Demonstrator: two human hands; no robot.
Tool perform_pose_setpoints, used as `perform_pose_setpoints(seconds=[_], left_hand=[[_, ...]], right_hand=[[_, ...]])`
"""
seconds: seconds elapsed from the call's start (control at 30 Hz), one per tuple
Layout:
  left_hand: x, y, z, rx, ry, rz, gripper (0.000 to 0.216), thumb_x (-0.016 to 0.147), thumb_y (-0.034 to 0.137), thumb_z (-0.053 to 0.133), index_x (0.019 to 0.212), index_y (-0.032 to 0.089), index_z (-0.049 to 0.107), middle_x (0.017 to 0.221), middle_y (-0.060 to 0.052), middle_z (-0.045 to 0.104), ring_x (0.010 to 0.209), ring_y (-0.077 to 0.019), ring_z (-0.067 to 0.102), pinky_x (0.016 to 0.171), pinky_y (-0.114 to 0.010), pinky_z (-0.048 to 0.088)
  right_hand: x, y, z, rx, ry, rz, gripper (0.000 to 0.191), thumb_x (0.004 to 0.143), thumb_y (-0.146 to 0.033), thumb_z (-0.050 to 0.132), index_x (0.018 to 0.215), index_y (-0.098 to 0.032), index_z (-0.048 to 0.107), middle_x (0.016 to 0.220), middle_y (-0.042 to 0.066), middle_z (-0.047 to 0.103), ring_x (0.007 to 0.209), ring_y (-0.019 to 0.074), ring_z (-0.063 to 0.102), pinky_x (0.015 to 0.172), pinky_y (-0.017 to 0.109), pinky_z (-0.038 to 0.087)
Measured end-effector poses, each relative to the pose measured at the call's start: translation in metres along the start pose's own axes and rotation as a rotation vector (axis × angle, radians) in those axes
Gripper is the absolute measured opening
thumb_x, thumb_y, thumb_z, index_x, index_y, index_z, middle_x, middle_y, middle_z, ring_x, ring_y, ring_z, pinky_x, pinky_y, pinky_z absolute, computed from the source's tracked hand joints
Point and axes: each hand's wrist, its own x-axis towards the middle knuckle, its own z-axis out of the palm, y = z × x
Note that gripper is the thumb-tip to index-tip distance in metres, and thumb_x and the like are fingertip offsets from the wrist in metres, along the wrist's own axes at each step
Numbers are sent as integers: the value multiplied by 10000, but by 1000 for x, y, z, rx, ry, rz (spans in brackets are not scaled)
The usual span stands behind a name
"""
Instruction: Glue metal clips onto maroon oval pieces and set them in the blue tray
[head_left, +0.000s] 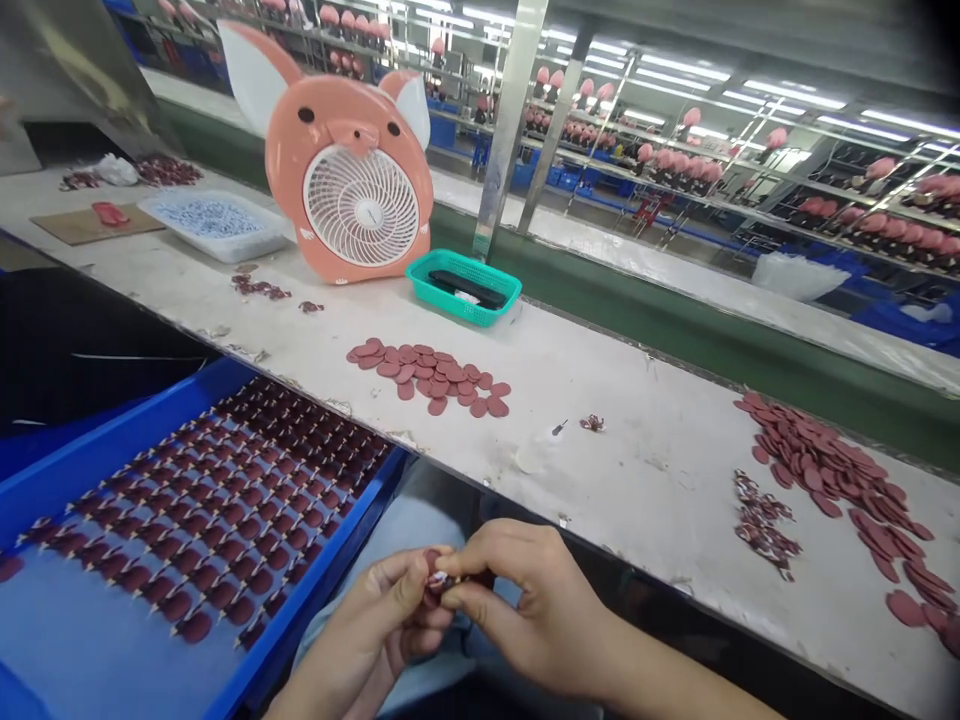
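My left hand [379,625] and my right hand [525,595] meet low in the middle of the view, below the bench edge. Both pinch a small dark red oval piece [435,575] with a light bit on it, fingertips touching. To the left lies a blue tray [67,470] with several rows of finished red pieces [225,500]. On the white bench sit a pile of plain red ovals [431,375] ahead and a bigger pile [840,480] at the right, with a small heap of patterned bits [761,525] beside it.
A pink animal-shaped fan [349,175] and a teal basket [463,285] stand at the back of the bench. A clear tray of small parts [214,222] and a brown board [90,222] lie far left. A green conveyor [675,320] runs behind.
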Motion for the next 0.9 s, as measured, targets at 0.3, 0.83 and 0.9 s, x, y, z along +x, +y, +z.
perform_pose_setpoints(seconds=[0.3, 0.83, 0.9], left_hand=[[4, 7, -9, -87, 20, -74, 435, 425, 390, 985, 763, 183, 807, 615, 2, 712, 507, -92, 651, 444, -158, 568], [11, 12, -20, -90, -174, -58, 349, 582, 442, 928, 721, 156, 785, 682, -10, 693, 527, -65, 608, 444, -143, 565], [12, 12, -22, -54, -182, -45, 419, 599, 510, 899, 789, 151, 795, 714, -26, 697, 553, -86, 621, 444, -158, 568]], right_hand=[[3, 8, -4, -12, 76, -57, 375, 884, -255, 743, 1239, -171, 656, 969, 54, 703, 686, 97, 596, 654, 212, 535], [15, 15, 3, 69, -73, 110, 225, 916, -223, 699, 1137, -246, 735, 811, -5, 681, 645, 87, 553, 594, 205, 468], [16, 15, 6, 63, -50, 91, 196, 912, -208, 698, 1104, -224, 738, 821, 0, 694, 641, 88, 560, 588, 204, 477]])
